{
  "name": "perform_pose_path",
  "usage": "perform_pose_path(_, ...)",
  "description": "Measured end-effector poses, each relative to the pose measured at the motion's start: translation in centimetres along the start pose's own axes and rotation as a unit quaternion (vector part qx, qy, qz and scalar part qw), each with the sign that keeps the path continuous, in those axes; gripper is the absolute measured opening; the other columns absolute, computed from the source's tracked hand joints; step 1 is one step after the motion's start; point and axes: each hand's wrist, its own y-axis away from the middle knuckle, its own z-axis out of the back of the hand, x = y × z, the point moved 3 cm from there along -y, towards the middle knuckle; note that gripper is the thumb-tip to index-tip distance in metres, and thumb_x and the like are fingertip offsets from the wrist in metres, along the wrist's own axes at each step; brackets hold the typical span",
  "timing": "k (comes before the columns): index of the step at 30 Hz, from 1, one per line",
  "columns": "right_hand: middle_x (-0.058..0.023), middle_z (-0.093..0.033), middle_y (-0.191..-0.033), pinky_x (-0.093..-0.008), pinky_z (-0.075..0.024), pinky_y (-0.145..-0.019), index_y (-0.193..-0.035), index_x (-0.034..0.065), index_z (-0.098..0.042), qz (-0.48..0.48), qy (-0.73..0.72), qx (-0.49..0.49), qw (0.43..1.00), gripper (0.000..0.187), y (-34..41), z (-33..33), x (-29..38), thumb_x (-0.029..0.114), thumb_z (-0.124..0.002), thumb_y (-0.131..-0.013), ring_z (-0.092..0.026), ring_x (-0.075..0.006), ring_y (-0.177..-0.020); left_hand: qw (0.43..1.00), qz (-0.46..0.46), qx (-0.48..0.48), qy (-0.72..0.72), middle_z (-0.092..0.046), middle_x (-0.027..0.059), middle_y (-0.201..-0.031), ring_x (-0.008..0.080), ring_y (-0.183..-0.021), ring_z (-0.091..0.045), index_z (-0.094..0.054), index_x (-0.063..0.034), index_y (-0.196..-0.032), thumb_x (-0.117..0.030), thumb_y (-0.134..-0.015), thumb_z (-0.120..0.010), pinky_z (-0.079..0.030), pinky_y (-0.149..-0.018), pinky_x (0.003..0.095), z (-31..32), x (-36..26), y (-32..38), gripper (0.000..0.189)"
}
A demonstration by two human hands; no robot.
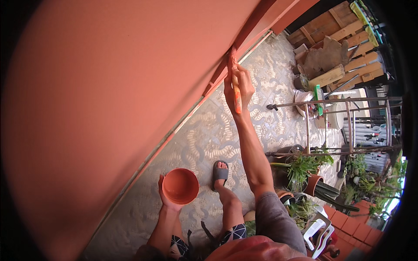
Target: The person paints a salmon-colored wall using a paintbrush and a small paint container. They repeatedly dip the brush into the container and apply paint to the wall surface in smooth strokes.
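Observation:
My right hand (243, 85) grips a paintbrush (237, 98) by its wooden handle, which is smeared with orange-red paint. The bristles, coated in terracotta paint, touch the lower edge of a terracotta-coloured wall (130, 84), beside a shadowed recess. Lower down, my left hand (170, 205) cups a small round tub (180, 173) from below and the side. Its inside is terracotta red, and its open mouth faces up towards me. How much paint it holds is hard to tell.
Patterned paving (209, 143) runs along the wall's base. A metal ladder-like frame (307, 127) lies to the right, near potted plants (300, 169). Wooden planks (326, 76), a white bucket (334, 115) and a white plastic chair (316, 231) stand beyond. My sandalled foot (220, 174) is below.

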Motion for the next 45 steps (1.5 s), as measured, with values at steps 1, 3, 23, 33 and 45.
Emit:
perform_pose_path(1,-0.0138,-0.070,-0.098,-0.0353,-0.0585,-0.065,-0.101,0.0059,-0.068,-0.017,-0.006,0.010,1.000,0.020,-1.0,0.7,0.3,-0.002,-0.073,-0.083,-0.074,-0.0267,-0.083,1.000,0.009,0.014,0.017,-0.060,0.0161,-0.136,0.0361,-0.124,-0.059,-0.056,-0.0091,-0.138,-0.067,-0.099,-0.044,-0.053,-0.098,0.0545,1.6,-0.1,-0.6,0.071)
perform_pose_path(3,-0.0130,-0.070,-0.075,-0.0339,-0.0560,-0.058,-0.093,0.0052,-0.066,0.006,-0.054,-0.039,0.998,0.012,-5.9,2.9,2.6,-0.001,-0.074,-0.087,-0.072,-0.0263,-0.068,0.998,0.018,0.023,0.052,-0.058,0.0153,-0.142,0.0356,-0.128,-0.056,-0.057,-0.0095,-0.139,-0.070,-0.098,-0.042,-0.048,-0.105,0.0573,3.7,0.0,-1.3,0.075)
perform_pose_path(23,-0.0192,-0.072,-0.111,-0.0353,-0.0564,-0.087,-0.106,-0.0004,-0.064,0.149,-0.111,-0.173,0.967,0.019,-4.6,4.4,2.1,0.002,-0.075,-0.091,-0.071,-0.0243,-0.100,0.998,0.006,-0.053,0.038,-0.061,0.0106,-0.138,0.0316,-0.125,-0.059,-0.057,-0.0150,-0.138,-0.063,-0.101,-0.044,-0.054,-0.099,0.0504,8.8,2.5,-10.5,0.062)
perform_pose_path(33,-0.0195,-0.070,-0.106,-0.0391,-0.0589,-0.067,-0.104,0.0040,-0.063,0.097,-0.029,-0.109,0.989,0.018,13.2,-8.9,-8.9,-0.001,-0.072,-0.089,-0.073,-0.0331,-0.087,0.983,0.011,0.182,0.008,-0.053,0.0104,-0.148,0.0322,-0.134,-0.052,-0.051,-0.0144,-0.146,-0.064,-0.100,-0.042,-0.045,-0.110,0.0529,10.1,0.9,-20.5,0.068)
perform_pose_path(45,-0.0191,-0.073,-0.101,-0.0347,-0.0583,-0.068,-0.101,0.0000,-0.064,0.136,-0.031,-0.188,0.972,0.017,5.3,-4.8,-5.6,-0.007,-0.071,-0.087,-0.074,-0.0279,-0.084,0.978,0.061,0.197,0.013,-0.052,0.0091,-0.150,0.0305,-0.135,-0.052,-0.047,-0.0170,-0.149,-0.064,-0.100,-0.044,-0.052,-0.101,0.0487,8.2,3.0,-24.3,0.068)
